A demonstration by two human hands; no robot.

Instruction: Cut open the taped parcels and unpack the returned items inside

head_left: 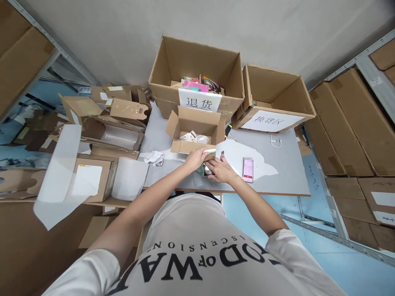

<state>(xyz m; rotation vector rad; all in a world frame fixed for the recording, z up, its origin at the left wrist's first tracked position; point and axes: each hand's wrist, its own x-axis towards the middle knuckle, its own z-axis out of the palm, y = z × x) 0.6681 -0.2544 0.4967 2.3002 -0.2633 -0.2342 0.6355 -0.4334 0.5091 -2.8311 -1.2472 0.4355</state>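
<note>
On the gray table [284, 164], close to its front edge, two bare hands meet over a small packet [206, 167]. The left hand [195, 158] comes in from above with its fingers curled over the top of the packet. The right hand [220, 170] is pressed to the packet's right side, and its fingers wrap around it. So both hands are holding the same small thing, but it is mostly hidden and I cannot tell what it is. Just behind the hands sits a small open box [194, 129] with little wrapped things inside. Behind that stands a big open box [197, 74] with a white paper sign on its front and bright flat things inside. Next to it on the right is another big box [274, 98], tipped a bit, also with a white sign. A pink phone [248, 169] lies flat on the table just right of the right hand. Left of the hands is a crumpled bit of paper [154, 157]. Farther left sit a roll of white foam wrap [128, 179] and a heap of flattened cardboard [108, 119].
</note>
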